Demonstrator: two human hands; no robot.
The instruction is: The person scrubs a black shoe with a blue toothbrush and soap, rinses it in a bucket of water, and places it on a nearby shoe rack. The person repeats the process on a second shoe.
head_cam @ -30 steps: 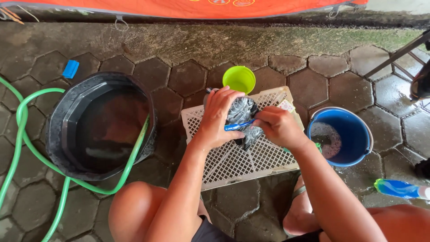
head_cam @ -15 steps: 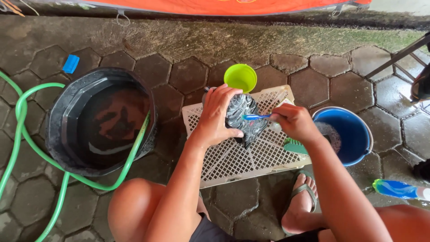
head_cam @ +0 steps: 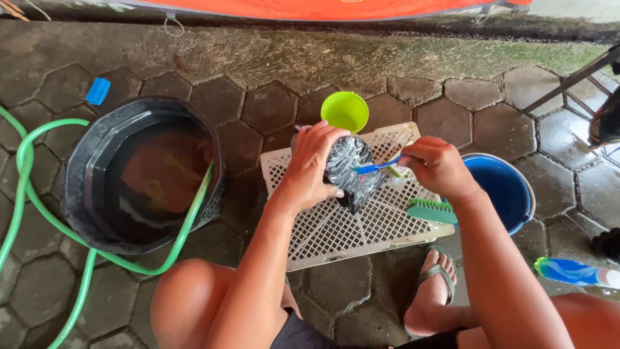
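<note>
While it rests tilted on the white perforated crate, the dark soapy shoe is gripped by the left hand, whose fingers curl around its side and heel. The right hand is closed around a small blue brush, its bristle end touching the shoe's sole. A green scrubbing brush lies on the crate just beside that hand. A lime cup stands behind, a blue bucket to the right, a black tub with a green hose to the left

black tub with green hose – lime cup, blue bucket – wet hexagonal pavers.
</note>
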